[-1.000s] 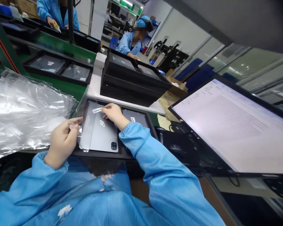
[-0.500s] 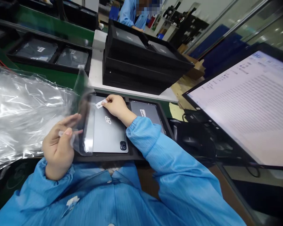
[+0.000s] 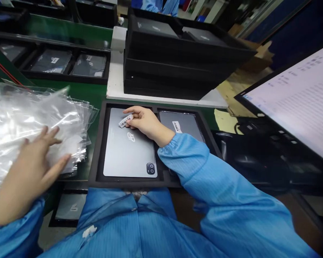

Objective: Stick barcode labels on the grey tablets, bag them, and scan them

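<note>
A grey tablet (image 3: 123, 154) lies back side up in the left compartment of a black tray (image 3: 94, 168), its camera block at the lower right corner. Over its upper part, my right hand (image 3: 145, 123) pinches a white barcode label (image 3: 125, 121) between thumb and finger. My left hand (image 3: 33, 165), a little blurred, is spread with fingers apart over a pile of clear plastic bags (image 3: 43, 107); whether it touches them I cannot tell. In the tray's right compartment sits a second tablet (image 3: 181, 122) bearing a barcode label, partly covered by my right sleeve.
Stacked black trays (image 3: 167, 75) with tablets stand on a white ledge behind. More bagged tablets lie in a tray (image 3: 78, 77) on the green surface at back left. A monitor (image 3: 298, 86) and a yellow paper (image 3: 226, 121) are on the right. A person's blue sleeves show at the far back.
My left hand has moved left, off the clear bag beside the tablet, and opened over the bag pile. The bag no longer lies along the tablet. My right hand still pinches the label.
</note>
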`<move>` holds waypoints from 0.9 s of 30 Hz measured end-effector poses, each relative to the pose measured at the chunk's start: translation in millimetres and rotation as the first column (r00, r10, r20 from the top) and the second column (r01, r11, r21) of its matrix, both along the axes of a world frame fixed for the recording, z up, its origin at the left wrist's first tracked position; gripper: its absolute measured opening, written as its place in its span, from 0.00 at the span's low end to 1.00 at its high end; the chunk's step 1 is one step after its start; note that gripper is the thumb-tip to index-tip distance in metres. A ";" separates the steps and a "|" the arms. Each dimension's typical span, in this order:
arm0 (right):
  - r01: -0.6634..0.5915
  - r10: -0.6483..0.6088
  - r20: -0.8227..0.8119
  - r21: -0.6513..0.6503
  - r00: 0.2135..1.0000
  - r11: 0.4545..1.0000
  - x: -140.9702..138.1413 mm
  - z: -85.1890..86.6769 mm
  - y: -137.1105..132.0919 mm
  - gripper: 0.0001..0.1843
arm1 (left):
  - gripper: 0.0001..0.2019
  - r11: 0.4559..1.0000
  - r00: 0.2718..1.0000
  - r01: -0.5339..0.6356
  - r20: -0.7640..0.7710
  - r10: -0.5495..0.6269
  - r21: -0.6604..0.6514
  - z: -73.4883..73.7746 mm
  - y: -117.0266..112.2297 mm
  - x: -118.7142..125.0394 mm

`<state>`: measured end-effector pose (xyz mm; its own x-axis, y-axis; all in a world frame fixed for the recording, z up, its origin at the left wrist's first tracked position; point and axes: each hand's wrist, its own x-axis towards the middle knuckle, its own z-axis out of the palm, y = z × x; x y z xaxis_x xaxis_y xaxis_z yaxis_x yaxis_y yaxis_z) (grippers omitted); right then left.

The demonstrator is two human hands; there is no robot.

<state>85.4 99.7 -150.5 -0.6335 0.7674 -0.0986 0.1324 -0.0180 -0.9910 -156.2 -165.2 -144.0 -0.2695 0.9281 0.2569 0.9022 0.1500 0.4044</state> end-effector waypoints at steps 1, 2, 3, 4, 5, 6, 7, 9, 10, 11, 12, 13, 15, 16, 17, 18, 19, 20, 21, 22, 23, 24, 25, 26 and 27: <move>-0.015 0.015 -0.007 0.010 1.000 1.000 0.1 -0.5 -0.1 0.18 | 0.35 0.999 0.995 0.009 -0.096 -0.012 -0.036 -3.8 5.5 1.6; -0.023 0.023 -0.006 0.020 1.000 1.000 -0.2 -0.9 -0.4 0.18 | 0.35 0.998 0.983 0.003 -0.186 -0.013 -0.055 -8.9 9.6 5.1; -0.023 0.023 0.001 0.027 1.000 0.999 -0.9 -1.0 -0.8 0.17 | 0.35 0.999 0.967 -0.013 -0.256 -0.001 -0.052 -14.4 12.2 9.7; -0.017 0.017 0.012 0.029 1.000 0.999 -1.8 -0.8 -1.3 0.17 | 0.34 0.999 0.955 -0.035 -0.297 0.024 -0.029 -19.5 13.4 14.6; -0.007 0.007 0.024 0.029 1.000 1.000 -2.9 -0.4 -1.8 0.17 | 0.33 0.999 0.947 -0.053 -0.317 0.049 -0.003 -23.5 13.4 18.9; 0.005 -0.006 0.035 0.024 0.999 1.000 -4.0 0.4 -2.2 0.17 | 0.32 0.998 0.944 -0.062 -0.323 0.065 0.020 -26.0 12.8 22.2; 0.019 -0.019 0.047 0.015 0.999 1.000 -5.1 1.5 -2.5 0.17 | 0.32 0.998 0.943 -0.061 -0.324 0.068 0.033 -26.9 11.9 24.3; 0.048 -0.046 0.066 -0.016 0.997 0.999 -7.1 4.2 -2.5 0.16 | 0.31 0.998 0.942 -0.057 -0.328 0.064 0.031 -25.4 10.9 25.4; 0.062 -0.059 0.077 -0.036 0.995 0.997 -7.8 5.7 -2.2 0.16 | 0.31 0.998 0.940 -0.058 -0.334 0.064 0.027 -23.9 10.9 25.0; 0.076 -0.071 0.087 -0.057 0.994 0.995 -8.5 7.1 -1.7 0.16 | 0.31 0.998 0.938 -0.059 -0.341 0.064 0.023 -22.8 11.2 24.5; 0.087 -0.080 0.096 -0.075 0.992 0.993 -9.1 8.2 -1.3 0.17 | 0.31 0.998 0.935 -0.062 -0.347 0.065 0.020 -22.4 11.6 24.0; 0.095 -0.086 0.102 -0.088 0.991 0.992 -9.5 9.0 -1.0 0.17 | 0.31 0.998 0.933 -0.066 -0.353 0.067 0.015 -22.9 12.2 23.4; 0.099 -0.089 0.103 -0.096 0.991 0.990 -10.1 9.0 -1.3 0.16 | 0.31 0.997 0.928 -0.076 -0.365 0.072 0.005 -24.9 13.2 21.5; 0.095 -0.086 0.097 -0.089 0.992 0.991 -10.4 8.1 -2.1 0.15 | 0.31 0.996 0.925 -0.084 -0.372 0.076 -0.005 -25.2 13.7 19.9; 0.088 -0.081 0.087 -0.076 0.993 0.993 -10.8 6.8 -3.1 0.14 | 0.31 0.995 0.922 -0.097 -0.380 0.079 -0.028 -23.8 14.1 17.9; 0.078 -0.073 0.075 -0.060 0.994 0.995 -11.2 5.2 -4.1 0.12 | 0.32 0.991 0.919 -0.116 -0.385 0.080 -0.071 -19.9 14.6 15.9; 0.072 -0.069 0.061 -0.044 0.996 0.996 -11.8 3.6 -4.9 0.10 | 0.31 0.980 0.920 -0.141 -0.385 0.077 -0.141 -13.0 15.5 14.6; 0.072 -0.071 0.048 -0.030 0.996 0.997 -12.3 2.4 -4.8 0.08 | 0.31 0.958 0.921 -0.174 -0.381 0.076 -0.230 -3.0 17.3 14.7; 0.083 -0.082 0.035 -0.016 0.996 0.996 -12.6 1.9 -3.5 0.08 | 0.31 0.927 0.922 -0.197 -0.381 0.065 -0.319 9.4 20.5 17.3; 0.104 -0.104 0.023 0.002 0.994 0.995 -12.2 2.4 -0.5 0.09 | 0.30 0.901 0.920 -0.200 -0.389 0.038 -0.385 23.3 25.7 23.0; 0.138 -0.138 0.012 0.031 0.990 0.990 -10.8 4.2 4.2 0.10 | 0.29 0.894 0.916 -0.165 -0.400 -0.018 -0.417 37.2 33.6 32.2; 0.184 -0.184 -0.001 0.074 0.983 0.980 -8.1 7.3 10.5 0.09 | 0.27 0.904 0.906 -0.081 -0.408 -0.109 -0.421 49.4 44.5 44.8; 0.240 -0.240 -0.019 0.133 0.971 0.962 -3.7 11.7 17.9 0.08 | 0.24 0.913 0.880 0.051 -0.413 -0.233 -0.406 58.7 58.3 60.1; 0.300 -0.298 -0.042 0.201 0.954 0.933 2.4 17.2 25.6 0.07 | 0.20 0.891 0.832 0.235 -0.393 -0.392 -0.389 64.2 74.8 77.3; 0.356 -0.350 -0.070 0.267 0.934 0.896 10.4 23.3 32.7 0.07 | 0.17 0.822 0.763 0.414 -0.343 -0.547 -0.391 65.5 93.2 95.1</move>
